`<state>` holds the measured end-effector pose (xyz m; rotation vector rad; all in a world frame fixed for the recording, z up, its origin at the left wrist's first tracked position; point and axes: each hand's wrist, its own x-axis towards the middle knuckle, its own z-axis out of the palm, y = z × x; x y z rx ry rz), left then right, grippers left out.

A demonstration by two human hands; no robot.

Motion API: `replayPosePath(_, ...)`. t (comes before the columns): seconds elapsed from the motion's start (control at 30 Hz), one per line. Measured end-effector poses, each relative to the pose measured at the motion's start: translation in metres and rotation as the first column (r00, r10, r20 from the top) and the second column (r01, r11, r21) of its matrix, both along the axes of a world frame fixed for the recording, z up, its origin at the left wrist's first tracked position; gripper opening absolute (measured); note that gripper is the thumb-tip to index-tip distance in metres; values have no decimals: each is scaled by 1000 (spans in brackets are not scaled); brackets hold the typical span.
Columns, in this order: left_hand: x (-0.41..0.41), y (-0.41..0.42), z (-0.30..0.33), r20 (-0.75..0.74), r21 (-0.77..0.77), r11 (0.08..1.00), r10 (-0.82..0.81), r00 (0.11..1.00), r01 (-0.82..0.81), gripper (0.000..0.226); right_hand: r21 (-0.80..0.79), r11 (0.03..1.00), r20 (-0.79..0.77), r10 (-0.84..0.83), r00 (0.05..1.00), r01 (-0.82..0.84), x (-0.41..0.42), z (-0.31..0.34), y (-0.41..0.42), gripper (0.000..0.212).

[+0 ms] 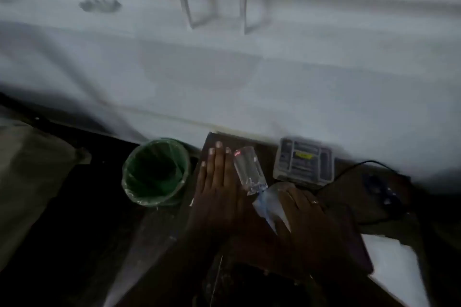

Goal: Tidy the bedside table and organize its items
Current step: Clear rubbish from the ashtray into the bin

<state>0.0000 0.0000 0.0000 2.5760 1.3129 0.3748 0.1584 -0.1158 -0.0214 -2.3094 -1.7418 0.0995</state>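
Bedside table, dark brown wood, lies directly under both hands, its far edge against a pale wall. Nearest the camera, beyond the right wrist on the right, a white sheet of paper lies at the table's near right corner, and a dark flat book or case sits between that paper and the right hand. The right hand rests palm down with its fingers spread flat over a crumpled clear plastic wrapper, pressing it to the tabletop; a ring shows on one finger. The left hand lies just to the left of it, palm down, fingers straight and held together, pointing away toward the wall. Between the two hands, touching the side of the left one, a clear glass tumbler lies tipped on its side. Past the right hand, a grey electronic device with a small yellow display stands against the wall, and a black cable runs from it to the right. Left of the left hand, off the table edge, stands a green bin lined with a plastic bag. The picture is dim and blurred.
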Motion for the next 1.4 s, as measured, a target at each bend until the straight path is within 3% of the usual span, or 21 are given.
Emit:
replayPosePath(0.23, -7, 3, -114, 23, 92, 992, -87, 996, 84, 73, -38, 998, 126, 50, 991, -45, 1, -65, -2, 53)
replayPosePath(0.37, -13, 10, -143, 40, 161, 977, -148, 988, 140, 74, -37, 994, 213, 111, 971, -105, 6, -82, -1, 54)
replayPosePath(0.43, -17, 8, -154, 54, 169, 973, -165, 985, 154, 73, 22, 988, 163, 145, 976, -151, 6, -99, 0, 54)
replayPosePath(0.53, -19, 11, -159, 40, 212, 965, -167, 985, 155, 73, 167, 981, -38, 107, 994, -99, 2, -119, 4, 46)
replayPosePath(0.63, -17, 13, -162, 23, 245, 953, -190, 982, 178, 74, 99, 990, 52, 100, 994, -105, 6, -126, 9, 49)
replayPosePath(0.7, -17, 11, -160, 35, 253, 951, -190, 981, 175, 74, 160, 978, 13, 131, 991, -132, 12, -127, 7, 61)
replayPosePath(0.73, -18, 9, -159, 37, 254, 953, -179, 983, 164, 74, 158, 973, 71, 156, 985, -166, 14, -126, 6, 67)
replayPosePath(0.8, -22, 6, -157, 31, 255, 956, -159, 987, 146, 76, 60, 975, 243, 193, 951, -214, 17, -118, 5, 69)
replayPosePath(0.97, -33, -5, -148, 46, 256, 958, -147, 988, 131, 79, -35, 980, 304, 198, 932, -197, 16, -99, -2, 73)
replayPosePath(1.23, -35, -22, -146, 33, 213, 970, -130, 991, 120, 85, -106, 989, 240, 126, 963, -103, 10, -97, -11, 85)
replayPosePath(1.4, -33, -30, -141, 25, 169, 978, -127, 992, 121, 90, -136, 984, 102, 127, 987, -113, 13, -97, -6, 64)
